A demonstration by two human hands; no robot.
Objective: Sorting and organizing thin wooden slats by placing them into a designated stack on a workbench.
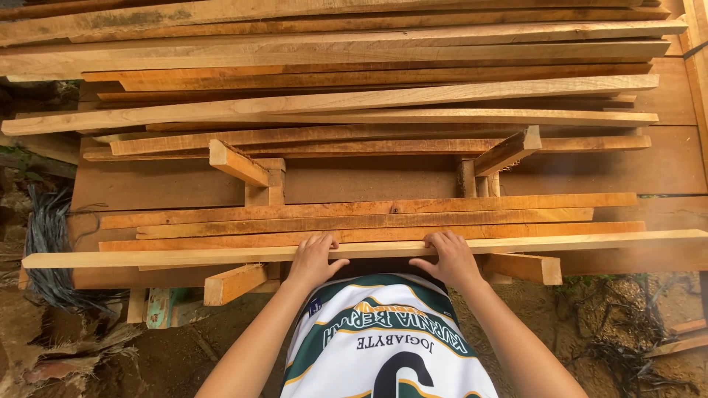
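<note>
A long pale plank [184, 257] lies nearest the person, at the front edge of the wood stack [369, 88]. The left hand [313, 259] grips it, fingers curled over its top. Just right of that, the right hand [448, 257] grips the same plank likewise. It seems barely started: the plank rests on the stack, not lifted.

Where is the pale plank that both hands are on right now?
In the head view, the pale plank lies crosswise at the near edge of the wood stack, under the left hand and right hand, just before the orange boards.
</note>
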